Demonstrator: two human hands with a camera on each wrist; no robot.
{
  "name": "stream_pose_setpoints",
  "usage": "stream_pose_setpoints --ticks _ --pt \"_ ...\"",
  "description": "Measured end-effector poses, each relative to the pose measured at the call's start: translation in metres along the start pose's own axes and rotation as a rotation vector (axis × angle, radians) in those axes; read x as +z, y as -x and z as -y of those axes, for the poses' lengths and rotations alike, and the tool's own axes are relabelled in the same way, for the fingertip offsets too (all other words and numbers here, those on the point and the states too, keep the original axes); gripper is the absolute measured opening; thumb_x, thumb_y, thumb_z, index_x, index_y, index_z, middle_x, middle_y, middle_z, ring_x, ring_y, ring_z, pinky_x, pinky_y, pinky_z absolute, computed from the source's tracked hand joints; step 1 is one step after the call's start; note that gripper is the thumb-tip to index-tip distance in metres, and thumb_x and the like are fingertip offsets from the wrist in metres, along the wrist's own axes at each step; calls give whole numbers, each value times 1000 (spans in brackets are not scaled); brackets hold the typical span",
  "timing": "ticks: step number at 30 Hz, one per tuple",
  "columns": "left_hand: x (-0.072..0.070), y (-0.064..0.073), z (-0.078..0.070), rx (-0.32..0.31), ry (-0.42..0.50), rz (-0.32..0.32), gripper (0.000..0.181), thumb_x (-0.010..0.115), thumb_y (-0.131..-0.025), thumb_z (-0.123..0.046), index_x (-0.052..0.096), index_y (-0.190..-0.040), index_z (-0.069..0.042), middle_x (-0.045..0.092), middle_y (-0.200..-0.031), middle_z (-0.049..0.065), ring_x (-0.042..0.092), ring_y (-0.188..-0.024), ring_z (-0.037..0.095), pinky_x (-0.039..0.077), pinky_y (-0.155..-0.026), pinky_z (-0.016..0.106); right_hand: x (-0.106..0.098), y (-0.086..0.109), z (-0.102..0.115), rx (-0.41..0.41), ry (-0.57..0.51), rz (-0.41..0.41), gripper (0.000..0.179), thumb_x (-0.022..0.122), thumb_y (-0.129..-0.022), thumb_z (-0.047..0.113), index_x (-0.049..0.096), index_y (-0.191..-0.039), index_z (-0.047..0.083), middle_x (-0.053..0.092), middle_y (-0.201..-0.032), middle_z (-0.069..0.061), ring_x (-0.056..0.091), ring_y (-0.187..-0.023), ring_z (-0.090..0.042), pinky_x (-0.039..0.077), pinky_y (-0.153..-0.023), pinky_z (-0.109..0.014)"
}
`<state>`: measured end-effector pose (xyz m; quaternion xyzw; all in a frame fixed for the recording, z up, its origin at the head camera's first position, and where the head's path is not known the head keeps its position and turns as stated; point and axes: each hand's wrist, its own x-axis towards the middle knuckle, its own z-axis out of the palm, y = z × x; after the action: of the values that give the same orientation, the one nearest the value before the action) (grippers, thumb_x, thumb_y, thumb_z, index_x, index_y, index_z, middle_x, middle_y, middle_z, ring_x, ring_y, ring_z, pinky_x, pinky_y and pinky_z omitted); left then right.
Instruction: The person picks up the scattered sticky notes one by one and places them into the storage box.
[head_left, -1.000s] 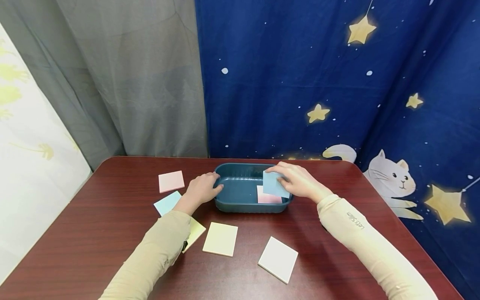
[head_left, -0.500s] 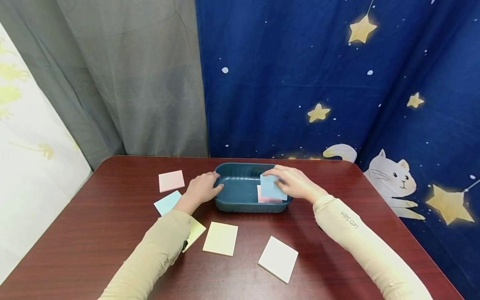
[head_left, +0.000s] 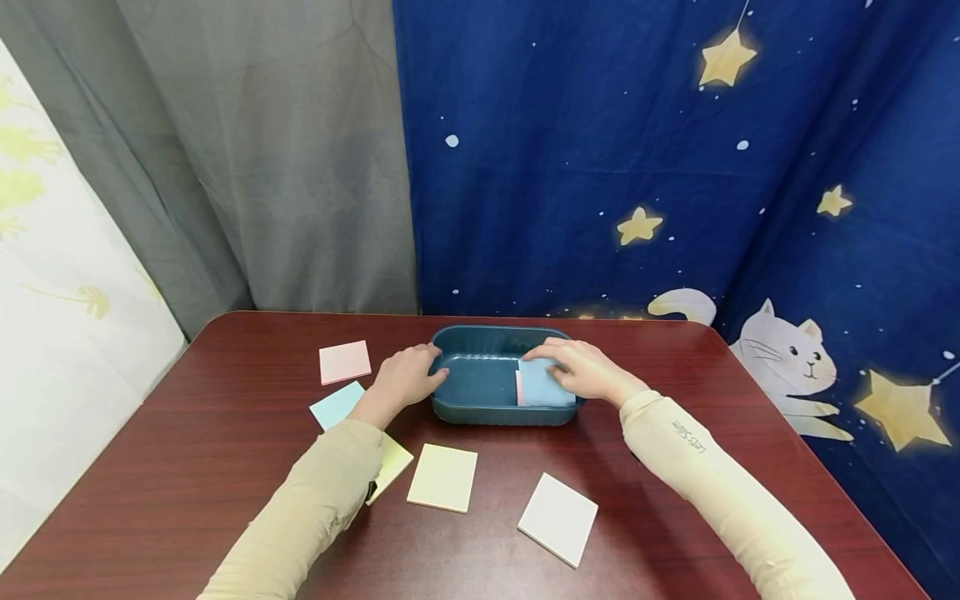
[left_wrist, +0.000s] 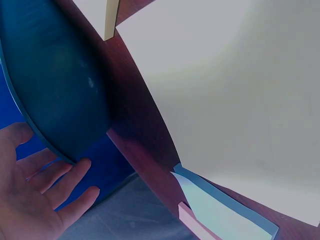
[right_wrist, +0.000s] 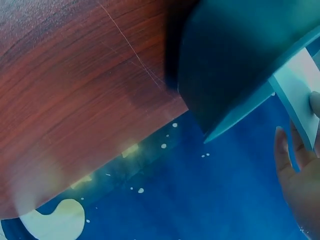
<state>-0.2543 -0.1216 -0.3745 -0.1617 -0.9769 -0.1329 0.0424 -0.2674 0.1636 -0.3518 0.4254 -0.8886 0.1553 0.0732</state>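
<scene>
The left hand (head_left: 403,379) is set at the left end of the tub (head_left: 480,414), palm turned down, thumb over the inner side and fingers over the rim; the fingers grip that rim. The right hand (head_left: 588,371) reaches in over the tub's right end from the near right. Its fingers grip the blue pad (head_left: 536,387), with the index finger along the far edge and the thumb on the face.

Partly hidden: a pink pad (head_left: 518,389) in the tub, showing only as a strip left of the blue pad; a yellow pad (head_left: 393,462), covered in part by the left sleeve (head_left: 322,487). The right wrist view cuts off the right hand at its edge. Whether the blue pad touches the tub's floor cannot be told.

The blue pad is pale, square-cornered and plain, located inside the right part of the tub, its right side behind the hand. The tub is dark teal, oblong, with rounded corners and ribbed walls, standing upright near the far edge of the bench (head_left: 225,433).
</scene>
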Motion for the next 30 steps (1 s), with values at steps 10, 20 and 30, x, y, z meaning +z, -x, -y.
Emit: stream_pose_setpoints --ticks 10,20,30 --pt "0 1 0 -6 -1 5 47 54 -86 -33 52 -122 -3 49 -123 15 50 -106 28 43 -81 44 10 -2 -7 -5 -13 -19 38 53 -78 -7 61 -109 12 58 -95 -3 47 -69 -13 38 -60 -29" --pt "0 1 0 -5 1 4 46 55 -86 -32 52 -122 -3 49 -123 15 50 -106 29 43 -81 45 18 -7 -15 48 -14 3 38 51 -79 -6 61 -110 13 57 -99 -3 49 -76 -15 39 -64 -31" --pt "0 2 0 7 9 -7 45 55 -86 -30 52 -121 -2 50 -121 16 51 -105 29 43 -81 44 34 -14 -23 103 87 44 39 50 -79 -4 60 -111 15 57 -102 -4 50 -80 -16 39 -72 -38"
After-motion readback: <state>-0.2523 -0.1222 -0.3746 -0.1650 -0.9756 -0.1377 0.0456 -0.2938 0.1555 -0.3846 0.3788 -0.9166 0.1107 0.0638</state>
